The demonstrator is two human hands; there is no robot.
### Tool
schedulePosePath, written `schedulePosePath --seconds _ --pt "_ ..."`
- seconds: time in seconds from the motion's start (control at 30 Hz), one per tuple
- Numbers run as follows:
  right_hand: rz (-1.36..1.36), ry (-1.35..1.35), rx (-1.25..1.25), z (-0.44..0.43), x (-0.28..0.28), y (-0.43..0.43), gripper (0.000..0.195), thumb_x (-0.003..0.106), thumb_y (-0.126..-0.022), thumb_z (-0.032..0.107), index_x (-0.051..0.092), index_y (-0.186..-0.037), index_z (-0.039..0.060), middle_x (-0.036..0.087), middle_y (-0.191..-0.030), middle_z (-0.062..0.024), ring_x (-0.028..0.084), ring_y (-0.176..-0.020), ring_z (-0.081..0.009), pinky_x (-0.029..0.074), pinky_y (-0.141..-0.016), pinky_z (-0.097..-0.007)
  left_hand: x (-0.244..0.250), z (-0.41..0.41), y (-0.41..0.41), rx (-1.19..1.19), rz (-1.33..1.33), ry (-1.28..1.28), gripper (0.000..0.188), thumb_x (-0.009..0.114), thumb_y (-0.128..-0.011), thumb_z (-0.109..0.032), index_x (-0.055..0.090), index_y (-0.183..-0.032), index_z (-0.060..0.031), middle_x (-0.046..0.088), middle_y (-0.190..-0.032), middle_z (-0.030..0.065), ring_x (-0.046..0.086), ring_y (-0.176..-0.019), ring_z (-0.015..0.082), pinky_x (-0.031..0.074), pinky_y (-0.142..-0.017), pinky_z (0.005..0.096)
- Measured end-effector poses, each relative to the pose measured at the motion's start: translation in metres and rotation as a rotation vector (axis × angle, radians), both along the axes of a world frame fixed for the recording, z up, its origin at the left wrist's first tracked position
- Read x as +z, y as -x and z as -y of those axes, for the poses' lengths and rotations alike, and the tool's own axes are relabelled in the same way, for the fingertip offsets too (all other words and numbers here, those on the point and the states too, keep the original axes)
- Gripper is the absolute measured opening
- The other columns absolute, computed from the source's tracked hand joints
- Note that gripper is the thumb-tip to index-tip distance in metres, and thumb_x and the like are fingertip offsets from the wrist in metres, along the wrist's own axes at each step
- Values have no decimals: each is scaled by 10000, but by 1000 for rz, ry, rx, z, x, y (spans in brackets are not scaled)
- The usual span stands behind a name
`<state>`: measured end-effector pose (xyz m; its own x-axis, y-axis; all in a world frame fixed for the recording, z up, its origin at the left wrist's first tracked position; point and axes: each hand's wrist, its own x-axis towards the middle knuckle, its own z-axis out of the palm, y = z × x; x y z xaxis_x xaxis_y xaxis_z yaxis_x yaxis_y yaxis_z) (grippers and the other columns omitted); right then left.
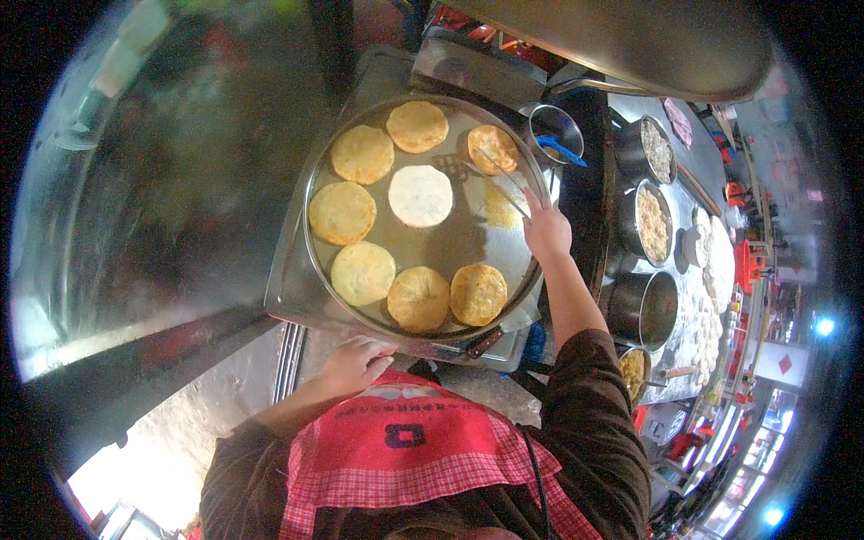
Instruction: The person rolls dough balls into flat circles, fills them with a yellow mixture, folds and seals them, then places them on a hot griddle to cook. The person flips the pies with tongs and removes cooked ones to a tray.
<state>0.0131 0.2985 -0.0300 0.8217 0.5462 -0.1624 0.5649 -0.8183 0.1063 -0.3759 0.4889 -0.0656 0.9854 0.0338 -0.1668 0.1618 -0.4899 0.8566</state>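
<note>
My right hand (547, 227) grips a pair of metal tongs (507, 177) over the right side of a large round flat pan (472, 233). The tongs' tips are at a browned round flatbread (487, 140) near the pan's upper right rim; whether they pinch it is hard to tell. A pale, uncooked-looking round (420, 196) lies near the middle. Several golden flatbreads (362, 154) sit around it along the rim. My left hand (359, 365) is by the pan's near edge, thumb apart from the fingers, with nothing seen in it.
A metal cup (574, 125) with a blue-handled utensil (561, 151) stands beyond the pan's right side. Farther right, a floured worktop (688, 324) bears metal pots of filling (653, 223) and several small dough pieces (707, 341). A large metal lid-like disc (648, 40) overhangs the upper right.
</note>
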Motion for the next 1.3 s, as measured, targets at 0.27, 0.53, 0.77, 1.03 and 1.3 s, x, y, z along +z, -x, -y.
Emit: schedulePosePath --seconds 0.27,0.53,0.77,1.03,1.3 --pt "-171 -333 -41 -21 -43 -11 538 614 -861 236 462 -1366 127 639 -972 -146 646 -888 -309 508 -748 -413 -5 2 1 -33 -18 -20 275 592 -897 -265 656 -1095 -85 677 -1008 121 630 -988 297 497 -861 396" --pt "-1089 -817 -589 -35 -33 -2 255 519 -953 235 556 -1118 44 636 -882 -64 567 -630 -123 449 -496 -286 -9 -3 10 16 -91 58 298 613 -888 -224 628 -1152 -87 665 -1056 113 625 -1006 286 490 -879 392" --pt "-1225 -975 -615 -103 -55 -10 253 538 -935 287 609 -1043 69 664 -854 -50 608 -695 -146 467 -551 -323 -9 -6 19 -28 29 -36 372 591 -892 -284 553 -1204 -86 626 -1099 167 612 -1001 356 501 -835 442" --pt "-9 -277 56 -82 -5 4 468 561 -872 218 487 -1333 188 629 -1131 -112 639 -914 -364 525 -776 -467 -18 -9 22 -13 -107 5 327 569 -896 -309 592 -1137 -90 631 -1064 173 593 -1039 359 482 -885 441" --pt "27 5 173 -83 -10 1 662 617 -846 196 343 -1448 224 593 -1153 -125 628 -967 -327 520 -817 -439 -16 -11 16 -47 -56 -41 331 559 -895 -294 577 -1155 -89 629 -1085 169 605 -1006 371 495 -847 452"
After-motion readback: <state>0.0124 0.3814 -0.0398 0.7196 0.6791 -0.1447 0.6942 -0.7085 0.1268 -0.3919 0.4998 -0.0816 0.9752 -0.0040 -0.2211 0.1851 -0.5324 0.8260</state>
